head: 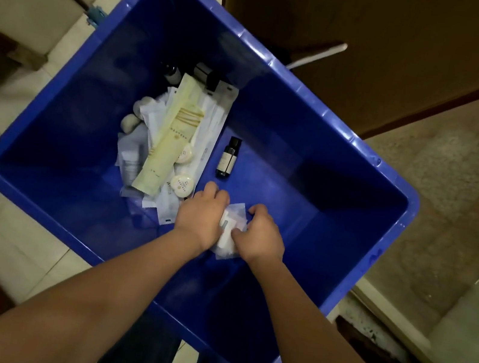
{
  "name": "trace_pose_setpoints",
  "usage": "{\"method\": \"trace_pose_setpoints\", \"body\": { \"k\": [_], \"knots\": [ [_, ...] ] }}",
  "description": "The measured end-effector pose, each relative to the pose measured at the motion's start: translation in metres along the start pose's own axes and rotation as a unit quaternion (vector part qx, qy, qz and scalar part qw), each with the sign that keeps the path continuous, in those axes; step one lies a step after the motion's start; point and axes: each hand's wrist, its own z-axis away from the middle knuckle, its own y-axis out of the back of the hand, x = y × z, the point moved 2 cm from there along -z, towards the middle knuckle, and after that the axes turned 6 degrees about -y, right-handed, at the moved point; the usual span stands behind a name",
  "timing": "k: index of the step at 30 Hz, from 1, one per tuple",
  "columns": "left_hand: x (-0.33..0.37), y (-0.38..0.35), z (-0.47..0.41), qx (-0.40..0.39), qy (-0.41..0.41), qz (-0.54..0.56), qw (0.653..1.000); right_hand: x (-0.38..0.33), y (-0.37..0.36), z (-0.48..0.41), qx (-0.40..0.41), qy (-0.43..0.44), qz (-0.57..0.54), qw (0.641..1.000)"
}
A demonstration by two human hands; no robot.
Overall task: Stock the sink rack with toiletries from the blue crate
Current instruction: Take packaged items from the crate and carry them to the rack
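In the blue plastic crate, left hand and right hand are gripping a crinkled white packet between them, a small dark bottle lying just beyond their fingers.

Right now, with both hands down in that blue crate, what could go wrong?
The left hand and right hand grip a loose bunch of white packets; some could slip out on lifting. The small dark bottle lies on its side just beyond them and might be knocked rolling.
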Motion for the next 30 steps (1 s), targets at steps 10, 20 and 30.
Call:
{"method": "trace_pose_setpoints", "body": {
  "k": [10,20,30],
  "knots": [
    [-0.004,0.000,0.002,-0.031,0.006,0.050,0.998,-0.003,-0.010,0.004,-0.042,0.004,0.014,0.999],
    [-0.002,0.020,0.025,-0.091,-0.009,0.109,0.990,-0.012,0.018,0.034,-0.033,0.016,-0.025,0.999],
    [0.038,0.097,0.078,-0.093,-0.044,0.251,0.963,-0.025,0.082,0.107,0.068,-0.009,-0.232,0.970]
  ]
}}
